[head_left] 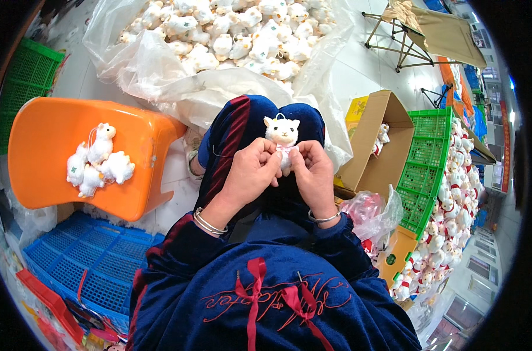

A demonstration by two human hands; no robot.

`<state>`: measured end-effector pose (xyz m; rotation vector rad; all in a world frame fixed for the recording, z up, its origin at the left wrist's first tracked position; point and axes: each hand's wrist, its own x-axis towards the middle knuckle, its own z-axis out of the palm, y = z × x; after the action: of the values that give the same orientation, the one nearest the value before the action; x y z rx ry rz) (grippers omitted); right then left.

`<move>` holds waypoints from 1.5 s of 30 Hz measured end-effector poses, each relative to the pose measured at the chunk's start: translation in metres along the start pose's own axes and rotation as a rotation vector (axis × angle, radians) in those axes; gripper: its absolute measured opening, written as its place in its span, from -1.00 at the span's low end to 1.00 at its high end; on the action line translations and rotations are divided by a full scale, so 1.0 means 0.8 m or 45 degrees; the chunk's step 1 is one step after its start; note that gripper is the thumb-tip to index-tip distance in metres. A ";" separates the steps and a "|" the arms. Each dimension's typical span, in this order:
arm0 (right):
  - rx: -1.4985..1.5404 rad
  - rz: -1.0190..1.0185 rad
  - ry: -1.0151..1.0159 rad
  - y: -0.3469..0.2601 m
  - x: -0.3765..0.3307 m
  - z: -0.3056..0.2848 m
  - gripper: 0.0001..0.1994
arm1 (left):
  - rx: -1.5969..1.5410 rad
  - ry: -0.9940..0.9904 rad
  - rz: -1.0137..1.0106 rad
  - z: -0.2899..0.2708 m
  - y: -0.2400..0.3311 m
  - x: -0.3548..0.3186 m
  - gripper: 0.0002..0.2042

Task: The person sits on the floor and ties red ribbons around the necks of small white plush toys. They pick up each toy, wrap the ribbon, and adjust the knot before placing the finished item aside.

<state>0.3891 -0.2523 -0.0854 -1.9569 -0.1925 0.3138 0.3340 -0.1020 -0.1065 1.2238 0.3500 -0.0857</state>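
Note:
Above my lap, a small white plush animal (281, 131) faces up, with pointed ears, black eyes and a thin loop at the top of its head. My left hand (253, 169) pinches it from the left, just below its head. From the right, my right hand (311, 175) grips it with thumb and fingers at the same height. Between the fingertips shows a pale pink ribbon (286, 149) at the toy's neck. My fingers cover most of its lower body. Both wrists wear silver bangles.
An orange stool (49, 126) at left carries several white plush toys (101, 161). Ahead lies a big clear bag (160, 73) full of similar toys. On the right are a cardboard box (365, 149), a green crate (421, 169) and heaped toys with red trim (450, 216). A blue crate (96, 257) is lower left.

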 end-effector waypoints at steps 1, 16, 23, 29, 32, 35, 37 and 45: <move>0.017 0.026 0.011 0.001 0.001 -0.001 -0.91 | -0.012 0.005 0.000 0.001 0.000 0.000 -0.87; -0.444 -0.312 -0.251 -0.036 0.024 -0.014 -0.85 | 0.078 0.033 -0.012 0.006 0.011 0.004 -0.90; -0.520 -0.325 -0.273 -0.043 0.029 -0.013 -0.85 | 0.090 -0.018 -0.009 0.002 0.009 0.006 -0.91; -0.531 -0.265 -0.317 -0.036 0.031 -0.011 -0.88 | 0.110 -0.023 -0.027 0.001 0.009 0.007 -0.90; -0.385 -0.168 -0.347 -0.030 0.031 -0.014 -0.87 | 0.115 0.022 0.004 0.004 0.008 0.008 -0.88; -0.331 -0.176 -0.350 -0.028 0.032 -0.017 -0.86 | 0.113 0.037 0.000 0.005 0.010 0.007 -0.87; -0.318 -0.193 -0.327 -0.026 0.032 -0.017 -0.85 | 0.095 0.029 -0.019 0.004 0.011 0.007 -0.87; -0.496 -0.342 -0.361 -0.032 0.035 -0.015 -0.85 | 0.132 0.003 -0.001 0.002 0.009 0.007 -0.88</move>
<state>0.4199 -0.2450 -0.0614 -2.2281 -0.7411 0.3970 0.3418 -0.1005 -0.1014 1.3266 0.3512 -0.1039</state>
